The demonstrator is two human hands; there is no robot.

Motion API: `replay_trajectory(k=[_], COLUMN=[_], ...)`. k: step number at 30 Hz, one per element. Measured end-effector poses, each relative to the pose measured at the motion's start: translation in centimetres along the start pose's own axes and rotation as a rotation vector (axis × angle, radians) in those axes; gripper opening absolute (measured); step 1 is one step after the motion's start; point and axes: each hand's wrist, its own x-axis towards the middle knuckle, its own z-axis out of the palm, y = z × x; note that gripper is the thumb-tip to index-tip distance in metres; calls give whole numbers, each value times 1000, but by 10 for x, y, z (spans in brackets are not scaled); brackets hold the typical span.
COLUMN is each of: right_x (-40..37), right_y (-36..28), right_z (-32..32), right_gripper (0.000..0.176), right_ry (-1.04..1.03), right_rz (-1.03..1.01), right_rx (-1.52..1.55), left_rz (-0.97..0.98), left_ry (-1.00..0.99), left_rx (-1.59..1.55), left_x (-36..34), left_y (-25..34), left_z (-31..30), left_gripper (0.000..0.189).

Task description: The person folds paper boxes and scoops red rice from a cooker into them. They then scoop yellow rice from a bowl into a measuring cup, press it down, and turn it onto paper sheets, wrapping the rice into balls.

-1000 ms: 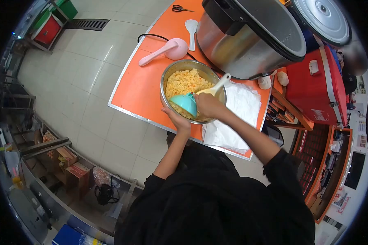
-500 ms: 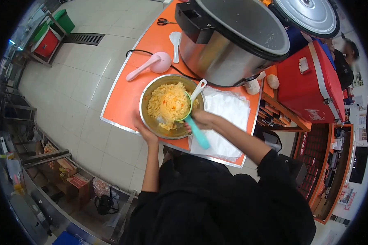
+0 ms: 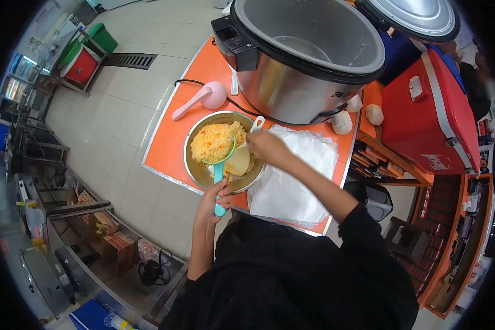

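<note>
A steel bowl (image 3: 189,165) of orange-flecked yellow rice stands near the table's front edge. My left hand (image 3: 210,202) is closed round the teal handle of a scoop (image 3: 219,171). Rice (image 3: 214,141) heaps high in the scoop, which is over the bowl. My right hand (image 3: 268,147) is closed on a rice paddle (image 3: 238,161), with its white handle end showing above the fingers. The paddle's pale yellowish blade points down into the bowl, beside the scoop. My fingers partly hide the paddle's handle.
White paper sheets (image 3: 294,187) lie right of the bowl. Behind it are a pink ladle (image 3: 213,95), a cord and a large open rice cooker (image 3: 297,88). Wrapped round bundles (image 3: 341,122) sit beside the cooker. A red cooler (image 3: 423,110) stands at the right.
The teal scoop has passed from my right hand to my left, which was at the bowl's side. My right hand has taken hold of the paddle. The view has shifted slightly.
</note>
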Motion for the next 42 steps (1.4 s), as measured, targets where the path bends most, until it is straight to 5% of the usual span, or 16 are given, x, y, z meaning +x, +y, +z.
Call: replay_trajectory(k=[1,3,7,10,12,15,18,19,21,23,29,37,42], right_x=[0,11,34,21,-13,-53,-73,-74,-70,-66,-78,-36,-59], right_y=[5,19,17,11,-8,10,2,-6,-29,-55,-79,-17,-71], right_z=[-22,-30,-27,-35,-77,-81,-80,-71,-47,-26,0,-1,-28], right_gripper=[13,10,7,21,21,25,32,32,39,41,38,57,48], right_ry=[174,130,-6,-184,-381,-286,-219,-218,151,-7,25,-205,14], right_rz=[-264,-525,-699,-590,-196,28,514,521,384,487,472,403,357], right_rx=[-102,-408,-664,-629,-391,-78,559,566,356,216,67,258,7], left_rz=[17,42,41,54,69,41,-31,-45,-65,-99,-205,-201,-196], left_ry=[13,34,43,79,114,158,126,143,162,147,99,89,31], left_rx=[29,55,28,48,67,68,-10,3,25,28,211,282,115], left_x=[-2,-5,-6,-8,-7,-4,0,0,1,1,-13,-13,-2], left_y=[1,1,4,6,5,4,2,2,0,-1,6,-4,-2], left_z=[-1,-1,1,-5,-11,-19,-21,-19,-12,-5,0,-12,-12], left_gripper=[11,10,10,9,9,10,11,11,11,10,8,8,6])
